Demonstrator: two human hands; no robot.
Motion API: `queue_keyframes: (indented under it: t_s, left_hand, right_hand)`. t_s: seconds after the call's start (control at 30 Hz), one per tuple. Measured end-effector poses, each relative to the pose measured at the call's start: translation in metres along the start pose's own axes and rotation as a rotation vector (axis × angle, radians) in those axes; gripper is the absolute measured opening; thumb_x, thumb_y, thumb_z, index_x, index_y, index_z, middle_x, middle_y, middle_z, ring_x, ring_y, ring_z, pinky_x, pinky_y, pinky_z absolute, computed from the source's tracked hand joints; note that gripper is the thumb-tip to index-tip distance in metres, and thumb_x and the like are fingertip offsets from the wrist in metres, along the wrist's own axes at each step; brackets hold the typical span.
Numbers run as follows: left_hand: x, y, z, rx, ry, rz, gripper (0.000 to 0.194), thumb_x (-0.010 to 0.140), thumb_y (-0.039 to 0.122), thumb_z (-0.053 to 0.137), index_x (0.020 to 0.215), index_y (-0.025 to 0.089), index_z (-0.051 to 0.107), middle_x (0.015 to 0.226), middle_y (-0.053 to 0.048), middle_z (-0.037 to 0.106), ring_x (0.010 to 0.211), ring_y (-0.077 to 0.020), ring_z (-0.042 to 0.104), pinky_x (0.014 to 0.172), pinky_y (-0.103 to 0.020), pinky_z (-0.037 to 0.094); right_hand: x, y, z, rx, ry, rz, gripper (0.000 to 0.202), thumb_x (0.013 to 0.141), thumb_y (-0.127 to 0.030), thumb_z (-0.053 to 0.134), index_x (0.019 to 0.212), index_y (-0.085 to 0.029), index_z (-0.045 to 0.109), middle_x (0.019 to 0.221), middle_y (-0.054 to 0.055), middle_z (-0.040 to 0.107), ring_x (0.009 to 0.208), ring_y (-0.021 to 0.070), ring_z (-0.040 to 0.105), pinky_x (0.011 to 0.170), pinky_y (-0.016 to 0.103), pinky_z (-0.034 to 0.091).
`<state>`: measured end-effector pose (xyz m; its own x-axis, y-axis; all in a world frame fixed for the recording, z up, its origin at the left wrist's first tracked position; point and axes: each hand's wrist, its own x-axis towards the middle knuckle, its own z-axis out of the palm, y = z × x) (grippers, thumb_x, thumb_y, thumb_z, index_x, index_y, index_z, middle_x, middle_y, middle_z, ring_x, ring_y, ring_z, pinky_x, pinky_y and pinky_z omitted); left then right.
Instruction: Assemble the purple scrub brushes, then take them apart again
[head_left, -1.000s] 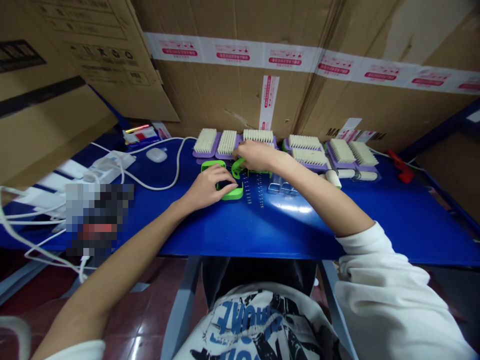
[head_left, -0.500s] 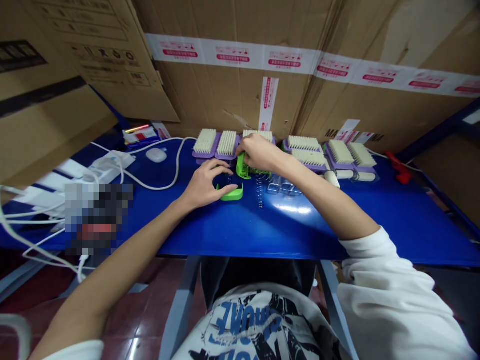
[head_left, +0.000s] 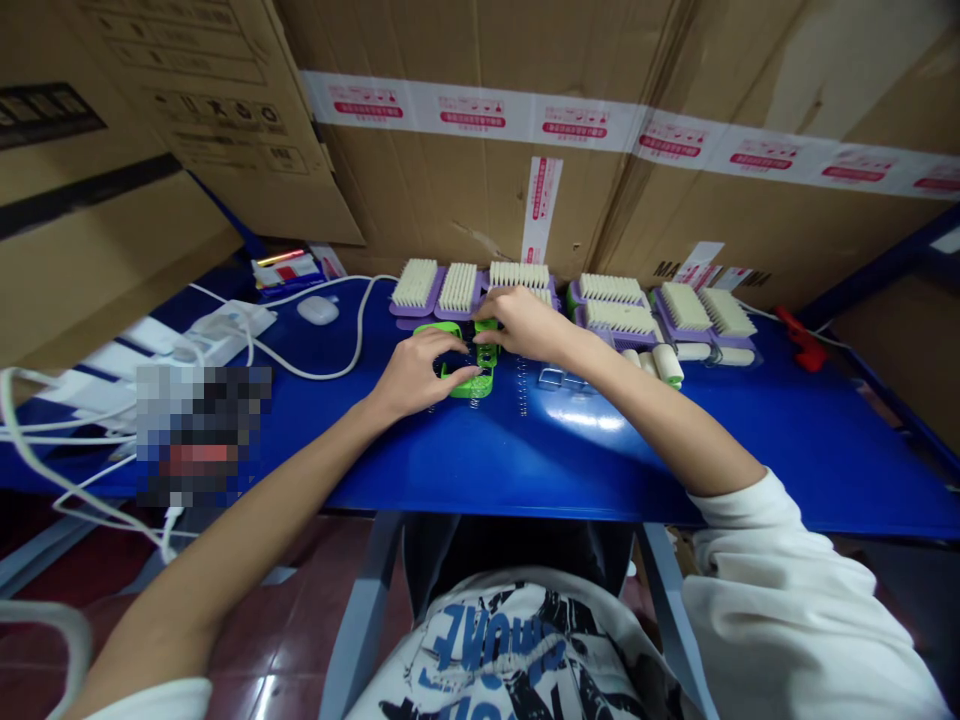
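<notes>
My left hand [head_left: 414, 372] rests on the blue table with its thumb and fingers curved round green plastic parts; its thumb touches the lower green part [head_left: 474, 384]. Another green part [head_left: 441, 328] shows just above its fingers. My right hand [head_left: 521, 322] has its fingers closed on a small green piece [head_left: 487, 350], right beside the left fingertips. Thin metal springs [head_left: 523, 388] lie to the right of the green parts, and small clear plastic pieces [head_left: 562, 379] are under my right forearm. Behind the hands stand purple brushes with cream bristles [head_left: 457, 288].
More brushes [head_left: 681, 306] and white rollers [head_left: 666, 364] sit at the right, with a red object [head_left: 801, 340] beyond. A white mouse [head_left: 318, 310], cables and a power strip [head_left: 225, 330] are at the left. Cardboard [head_left: 465, 190] stands behind.
My right hand has moved down and slightly right, bringing the green piece in toward the lower green part. My left hand has hardly moved. The view has shifted slightly.
</notes>
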<state>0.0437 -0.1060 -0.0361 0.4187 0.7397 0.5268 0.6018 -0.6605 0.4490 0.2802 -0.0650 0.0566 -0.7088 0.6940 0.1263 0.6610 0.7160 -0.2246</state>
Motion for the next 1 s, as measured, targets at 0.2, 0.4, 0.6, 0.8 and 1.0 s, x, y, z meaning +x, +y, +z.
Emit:
queue_keyframes:
  t_s: [0.2, 0.4, 0.6, 0.8, 1.0]
  left_hand:
    - [0.0, -0.003, -0.002, -0.001, -0.037, 0.027, 0.031, 0.1, 0.054, 0.083, 0.106, 0.023, 0.085, 0.115, -0.011, 0.088, 0.123, -0.0375, 0.075, 0.113, -0.059, 0.059]
    - [0.001, -0.003, -0.008, 0.03, -0.073, 0.072, 0.035, 0.101, 0.058, 0.081, 0.105, 0.023, 0.086, 0.119, -0.012, 0.087, 0.124, -0.0387, 0.072, 0.114, -0.062, 0.057]
    - [0.001, -0.005, -0.004, -0.025, -0.097, 0.06, 0.035, 0.106, 0.056, 0.074, 0.112, 0.023, 0.084, 0.128, -0.013, 0.085, 0.128, -0.0376, 0.077, 0.117, -0.061, 0.058]
    - [0.001, -0.003, -0.006, -0.014, -0.072, 0.064, 0.033, 0.11, 0.051, 0.066, 0.112, 0.024, 0.083, 0.125, -0.012, 0.086, 0.127, -0.0365, 0.075, 0.117, -0.06, 0.056]
    - [0.001, 0.002, -0.007, -0.005, -0.057, 0.115, 0.03, 0.11, 0.049, 0.067, 0.108, 0.024, 0.085, 0.124, -0.011, 0.086, 0.126, -0.0357, 0.072, 0.115, -0.06, 0.053]
  right_hand:
    - [-0.009, 0.007, -0.003, 0.133, 0.009, 0.015, 0.032, 0.105, -0.018, 0.077, 0.137, -0.016, 0.084, 0.134, 0.015, 0.086, 0.128, 0.0299, 0.079, 0.112, 0.041, 0.058]
    - [-0.003, 0.017, -0.002, 0.226, 0.058, 0.013, 0.038, 0.101, -0.015, 0.078, 0.139, -0.018, 0.082, 0.137, 0.014, 0.084, 0.127, 0.0272, 0.077, 0.11, 0.04, 0.06]
    - [-0.006, 0.024, 0.006, 0.207, 0.095, 0.002, 0.033, 0.105, -0.019, 0.073, 0.136, -0.018, 0.083, 0.14, 0.015, 0.081, 0.12, 0.0267, 0.076, 0.107, 0.041, 0.06]
    - [-0.013, 0.025, 0.002, 0.189, 0.123, -0.044, 0.034, 0.112, -0.031, 0.065, 0.141, -0.024, 0.082, 0.145, 0.014, 0.079, 0.131, 0.0301, 0.073, 0.112, 0.047, 0.059]
    - [-0.032, 0.03, -0.021, 0.186, 0.267, 0.017, 0.036, 0.108, -0.027, 0.063, 0.137, -0.017, 0.082, 0.138, 0.014, 0.082, 0.126, 0.0298, 0.076, 0.109, 0.044, 0.059]
